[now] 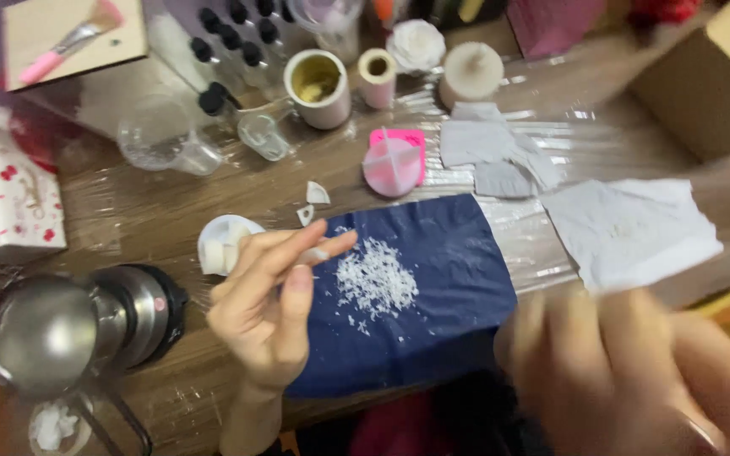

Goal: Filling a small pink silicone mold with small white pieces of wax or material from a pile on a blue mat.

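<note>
My left hand (272, 304) hovers over the left edge of a dark blue cloth (433, 312), with its fingers pinched on a small white wax piece (316, 253). A heap of white wax shavings (373, 279) lies on the cloth just right of those fingers. My right hand (627, 371) is blurred in the lower right and holds up a crumpled white paper tissue (631, 232). A small white dish with wax chunks (221, 241) sits just left of my left hand.
A steel melting pot (69, 325) stands at the lower left. A pink round mould (392, 165), white candles (471, 72), a cup (318, 89), clear beakers (166, 135), dropper bottles (230, 42), more tissues (492, 148) and a cardboard box (711, 80) crowd the plastic-covered wooden table.
</note>
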